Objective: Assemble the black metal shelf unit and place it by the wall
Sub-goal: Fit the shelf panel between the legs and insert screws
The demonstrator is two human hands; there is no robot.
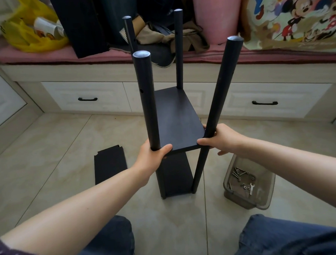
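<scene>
**Operator:** While I have both hands on the half-built black metal shelf unit, which stands upright on the floor just in front of my knees, tell me what worries you.

**Spotter:** The near-right black round pole. It leans outward at the top, though the wide lens may overstate that. How are you holding it?

**Operator:** My left hand is curled round the near-left black round pole, thumb over the front edge of the upper black rectangular board. My right hand wraps the leaning pole at that board's other front corner.

**Spotter:** Then I judge the board to be the risk. I can't see a fastener at either front corner. If they're loose and you let go, the board could slide down or tip, and the poles could splay. A shove to the right might also knock the frame into the translucent grey plastic tub just beside it, the one holding silver screws and a small flat wrench.

**Operator:** Noted. And the surface?

**Spotter:** Glossy beige floor tiles, hard and probably slick under the pole feet. A spare black notched board lies flat to your left, apart from the frame. Ahead is a pale wooden window bench with black-handled drawers. It's topped by a pink seat cushion carrying a yellow plastic bag, dark clothes and a cartoon-print pillow.
</scene>
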